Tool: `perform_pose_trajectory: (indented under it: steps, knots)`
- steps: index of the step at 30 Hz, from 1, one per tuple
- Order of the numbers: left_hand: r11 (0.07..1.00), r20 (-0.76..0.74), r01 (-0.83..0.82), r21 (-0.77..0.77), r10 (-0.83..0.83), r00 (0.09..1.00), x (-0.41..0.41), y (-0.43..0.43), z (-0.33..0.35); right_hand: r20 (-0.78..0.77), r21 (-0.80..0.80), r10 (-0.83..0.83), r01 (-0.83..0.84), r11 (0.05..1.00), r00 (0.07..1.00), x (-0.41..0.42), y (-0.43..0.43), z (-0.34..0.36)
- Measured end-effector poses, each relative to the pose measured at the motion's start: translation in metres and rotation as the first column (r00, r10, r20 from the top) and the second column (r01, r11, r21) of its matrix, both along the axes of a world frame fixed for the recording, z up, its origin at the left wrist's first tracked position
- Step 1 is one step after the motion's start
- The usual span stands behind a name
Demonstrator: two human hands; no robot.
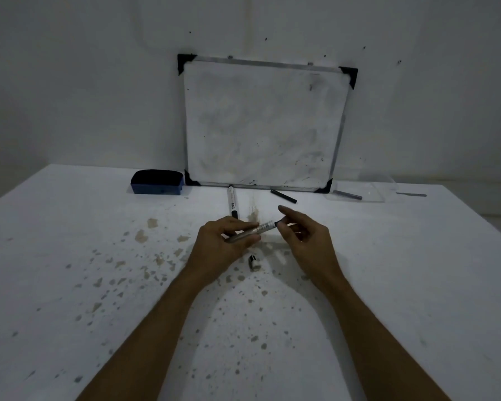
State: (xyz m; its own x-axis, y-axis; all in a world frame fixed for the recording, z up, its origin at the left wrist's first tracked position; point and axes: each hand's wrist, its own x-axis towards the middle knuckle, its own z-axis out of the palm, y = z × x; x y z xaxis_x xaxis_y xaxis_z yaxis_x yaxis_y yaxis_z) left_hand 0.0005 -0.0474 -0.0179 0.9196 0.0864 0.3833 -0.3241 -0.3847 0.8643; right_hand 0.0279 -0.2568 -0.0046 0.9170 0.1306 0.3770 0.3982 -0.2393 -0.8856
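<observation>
My left hand grips a whiteboard marker by its barrel, holding it a little above the table with its dark end pointing right. My right hand pinches that dark end between thumb and fingers, the index finger stretched out above it. A small cap-like piece, black and white, lies on the table just below the marker. A smudged whiteboard with black corners leans against the wall behind.
A second white marker lies in front of the board. A blue eraser sits at the board's left. A thin black stick and a grey stick lie right, near a clear plastic box. Brown stains spot the white table.
</observation>
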Motion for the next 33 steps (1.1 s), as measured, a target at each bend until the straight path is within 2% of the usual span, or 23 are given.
perform_pose_trajectory:
  steps: [2, 5, 8, 10, 12, 14, 17, 21, 23, 26, 30, 33]
  knots:
    - [0.999, -0.023, 0.004, -0.038, -0.004, 1.000, -0.001, 0.001, 0.001, -0.026, 0.035, 0.007, -0.006, 0.999, 1.000, -0.001, 0.001, 0.001]
    - [0.992, -0.049, -0.009, -0.126, 0.003, 0.999, -0.004, 0.001, 0.006, -0.002, -0.018, 0.008, -0.008, 1.000, 1.000, -0.003, 0.002, 0.001]
    - [0.976, -0.040, -0.017, -0.219, 0.009, 0.999, -0.005, 0.002, 0.011, -0.032, -0.202, 0.089, -0.093, 0.975, 0.996, -0.007, 0.005, -0.001]
    - [0.972, -0.040, -0.038, -0.232, 0.030, 0.999, -0.004, 0.003, 0.013, -0.051, -0.395, 0.174, -0.180, 0.901, 0.983, -0.012, 0.009, -0.004]
    - [0.972, -0.047, -0.056, -0.228, 0.046, 0.998, -0.003, 0.003, 0.013, 0.013, -0.557, 0.233, -0.186, 0.809, 0.972, -0.013, 0.013, -0.009]
    - [0.974, -0.053, -0.059, -0.219, 0.048, 0.997, -0.003, 0.002, 0.013, 0.058, -0.578, 0.247, -0.169, 0.798, 0.967, -0.012, 0.014, -0.010]
    - [0.977, -0.061, -0.045, -0.210, 0.033, 0.998, -0.003, 0.002, 0.011, 0.015, -0.458, 0.196, -0.167, 0.873, 0.981, -0.010, 0.010, -0.009]
    - [0.979, -0.068, -0.040, -0.199, 0.027, 0.997, -0.003, 0.001, 0.010, -0.011, -0.202, 0.065, -0.066, 0.977, 0.998, -0.001, 0.001, -0.003]
    - [0.980, -0.079, -0.035, -0.194, 0.019, 0.997, -0.003, 0.001, 0.009, -0.066, -0.032, 0.016, -0.018, 0.999, 0.998, 0.001, 0.000, 0.000]
    - [0.988, -0.111, -0.015, -0.155, -0.002, 0.994, -0.004, -0.001, 0.007, -0.208, 0.179, -0.018, 0.056, 0.982, 0.978, 0.001, 0.000, 0.001]
    - [0.996, -0.118, 0.017, -0.085, -0.027, 0.993, -0.006, -0.002, 0.007, -0.286, 0.293, 0.022, 0.065, 0.954, 0.958, 0.004, -0.004, 0.002]
    - [0.997, -0.116, 0.031, -0.077, -0.040, 0.992, -0.008, -0.002, 0.007, -0.284, 0.269, 0.030, 0.049, 0.962, 0.958, 0.005, -0.004, 0.002]
